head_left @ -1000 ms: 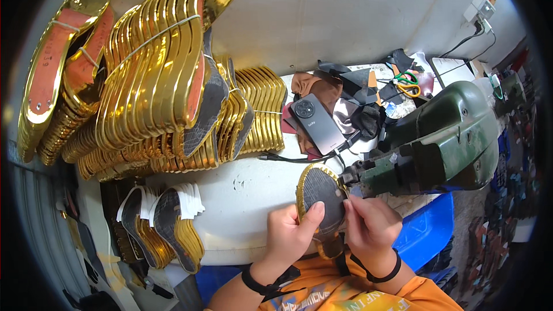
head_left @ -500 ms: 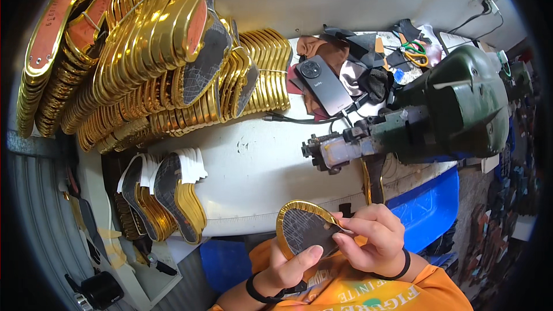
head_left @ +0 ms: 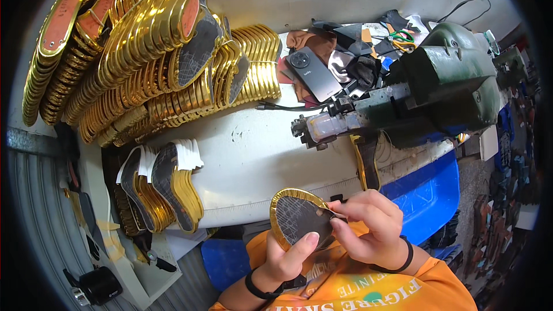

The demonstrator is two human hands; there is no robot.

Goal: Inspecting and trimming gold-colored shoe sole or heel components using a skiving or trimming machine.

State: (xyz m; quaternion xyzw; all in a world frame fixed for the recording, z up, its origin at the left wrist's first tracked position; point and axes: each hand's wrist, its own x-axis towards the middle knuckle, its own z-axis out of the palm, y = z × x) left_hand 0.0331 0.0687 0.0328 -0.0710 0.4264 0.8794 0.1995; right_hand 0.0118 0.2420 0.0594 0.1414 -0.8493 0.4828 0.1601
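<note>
Your left hand (head_left: 288,262) grips the gold-rimmed insole (head_left: 296,222), thumb on its dark face, other fingers mostly hidden. Your right hand (head_left: 371,224) points left, pinching its right edge. Insole's near centre, closer than the green machine (head_left: 446,75).

The insole (head_left: 299,219) at the near middle has a dark grey face with a pattern of thin, pale, crossing lines, and its rim is shiny gold. At the far left, the stacked soles (head_left: 144,31) are also mirror-like gold, with salmon-pink pads (head_left: 62,14). The smaller stacks (head_left: 184,193) at the near left show grey faces, gold edges and white strips (head_left: 189,154). The machine (head_left: 443,78) at the right is dark green. The bin (head_left: 429,187) is bright blue; the shirt (head_left: 426,291) is orange with white lettering.
</note>
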